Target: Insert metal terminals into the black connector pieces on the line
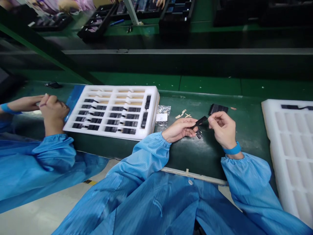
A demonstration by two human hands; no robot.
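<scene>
My left hand (pixel 179 129) and my right hand (pixel 222 128) meet over the dark green bench (pixel 202 153), both closed on a thin black strip part (pixel 200 121) held between them. A second small black part (pixel 199 133) hangs under my left fingers. Just beyond my right hand lies a black ribbed part (pixel 218 108). To the left sits a white foam tray (pixel 112 111) with rows of black parts in its slots. Both my sleeves are blue, and a blue band circles my right wrist.
A co-worker's hands (pixel 47 107) in blue sleeves work at the left. A small clear bag (pixel 162 116) and beige scraps (pixel 181 114) lie beside the tray. Another white foam tray (pixel 290 147) stands at the right. Black trays (pixel 97 23) line the far bench.
</scene>
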